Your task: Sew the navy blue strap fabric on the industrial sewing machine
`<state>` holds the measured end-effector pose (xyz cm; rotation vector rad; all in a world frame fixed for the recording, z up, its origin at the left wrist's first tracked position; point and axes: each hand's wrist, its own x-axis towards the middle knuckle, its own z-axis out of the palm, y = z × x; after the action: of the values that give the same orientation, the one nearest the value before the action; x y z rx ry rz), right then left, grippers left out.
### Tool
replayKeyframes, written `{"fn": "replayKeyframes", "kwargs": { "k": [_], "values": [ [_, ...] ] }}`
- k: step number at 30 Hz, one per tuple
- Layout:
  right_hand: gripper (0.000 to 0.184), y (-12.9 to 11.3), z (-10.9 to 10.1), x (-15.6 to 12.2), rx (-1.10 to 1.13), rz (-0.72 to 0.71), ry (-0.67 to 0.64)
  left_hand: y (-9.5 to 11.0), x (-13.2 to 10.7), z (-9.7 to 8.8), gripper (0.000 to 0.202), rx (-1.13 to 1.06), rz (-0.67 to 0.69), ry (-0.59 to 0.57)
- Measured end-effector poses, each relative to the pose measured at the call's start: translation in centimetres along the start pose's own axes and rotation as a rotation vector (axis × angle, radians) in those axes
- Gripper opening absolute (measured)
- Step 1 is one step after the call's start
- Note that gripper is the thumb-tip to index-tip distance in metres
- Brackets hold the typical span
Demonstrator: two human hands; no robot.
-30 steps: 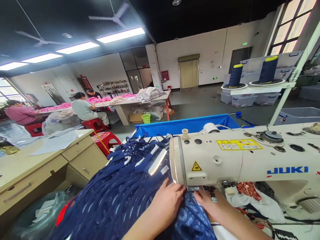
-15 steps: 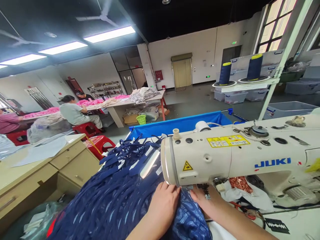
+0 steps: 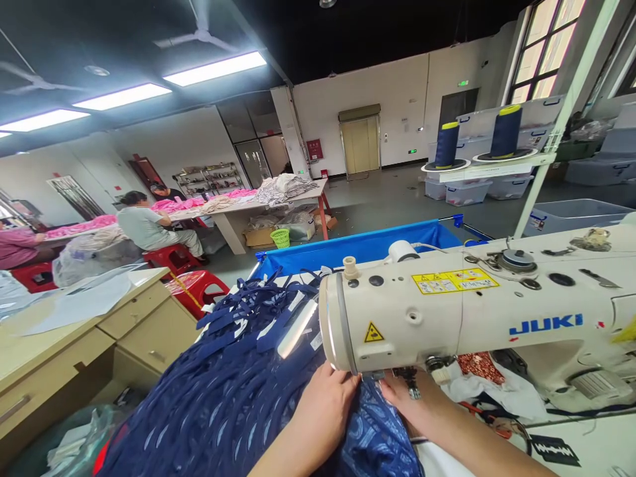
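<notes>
A cream JUKI sewing machine (image 3: 462, 318) fills the right half of the view. Under its head lies navy blue patterned fabric (image 3: 223, 411), piled up to the left with several loose navy strips. My left hand (image 3: 325, 407) rests flat on the fabric just left of the needle, fingers stretched toward the machine head. My right hand (image 3: 410, 404) lies on the fabric right under the presser foot, its fingertips hidden by the machine.
A blue bin (image 3: 362, 245) stands behind the machine. Two navy thread cones (image 3: 505, 132) sit on a stand at right. A beige desk with drawers (image 3: 99, 331) is at left. Other people sit on red stools at a far table with pink cloth (image 3: 149, 225).
The view has shifted slightly between the frames. Both hands stay on the fabric under the machine head, hardly moved.
</notes>
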<state>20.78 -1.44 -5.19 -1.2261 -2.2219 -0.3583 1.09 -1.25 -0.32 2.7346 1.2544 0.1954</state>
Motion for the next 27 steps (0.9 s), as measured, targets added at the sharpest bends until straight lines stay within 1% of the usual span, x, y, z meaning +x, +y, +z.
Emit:
{"fn": "replayKeyframes", "kwargs": {
  "k": [4, 7, 11, 15, 17, 19, 21, 25, 27],
  "values": [
    [0.034, 0.2, 0.5, -0.3, 0.035, -0.008, 0.014, 0.0, 0.0, 0.2, 0.045, 0.005, -0.019, -0.008],
    [0.034, 0.3, 0.7, -0.5, 0.062, -0.004, 0.020, -0.2, 0.0, 0.5, 0.045, 0.037, -0.046, -0.052],
    [0.033, 0.2, 0.5, -0.4, 0.081, 0.027, -0.026, -0.7, 0.1, 1.1, 0.042, 0.067, -0.052, -0.069],
    [0.036, 0.2, 0.2, -0.4, -0.023, 0.009, -0.056, -0.9, 0.0, 1.3, 0.043, 0.085, -0.045, -0.075],
    [0.033, 0.1, 0.3, -0.4, -0.075, -0.008, -0.057, -0.8, 0.0, 1.3, 0.043, 0.087, -0.048, -0.081],
    [0.027, 0.1, 0.4, -0.4, -0.073, 0.004, -0.011, -0.8, 0.0, 1.4, 0.042, 0.088, -0.050, -0.080],
    [0.022, 0.1, 0.7, -0.5, -0.093, 0.013, 0.067, -0.8, 0.0, 1.5, 0.041, 0.085, -0.050, -0.068],
    [0.023, 0.2, 1.4, -1.0, -0.222, -0.043, 0.188, -0.9, -0.1, 1.7, 0.045, 0.071, -0.031, -0.036],
    [0.023, 0.3, 1.8, -1.4, -0.221, -0.056, 0.222, -0.9, -0.1, 1.7, 0.045, 0.071, -0.025, -0.035]
  ]
}}
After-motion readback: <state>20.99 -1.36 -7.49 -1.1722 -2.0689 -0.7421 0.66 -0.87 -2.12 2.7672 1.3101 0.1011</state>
